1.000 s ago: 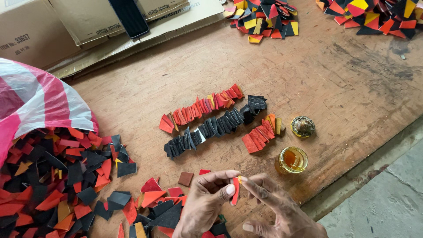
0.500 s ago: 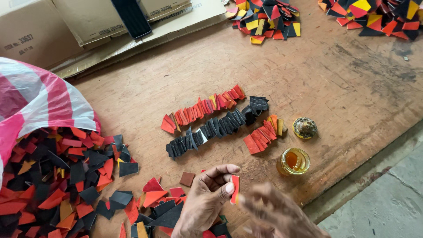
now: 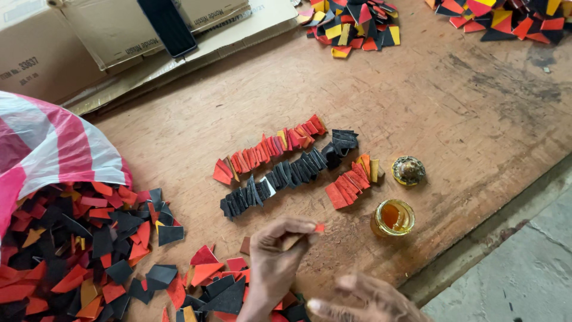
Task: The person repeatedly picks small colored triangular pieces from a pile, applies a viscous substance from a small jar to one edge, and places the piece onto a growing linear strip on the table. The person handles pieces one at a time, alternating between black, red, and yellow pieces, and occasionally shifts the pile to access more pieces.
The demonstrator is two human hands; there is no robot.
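My left hand pinches a small red leather piece between thumb and fingertips, just above the wooden board. My right hand hovers blurred at the bottom edge, fingers spread, holding nothing that I can see. Beyond the hands lie three overlapped rows of cut pieces: a red row, a black row and a short red and orange row. An open glass jar of amber glue stands right of my left hand, with its metal lid behind it.
A striped pink and white bag spills a big heap of red, black and orange scraps at left. More coloured scraps lie at the far edge. Cardboard boxes stand at back left. The board's edge drops to concrete at right.
My right hand has let go of the red piece and dropped toward the bottom edge. My left hand now holds the piece alone and has lifted it slightly.
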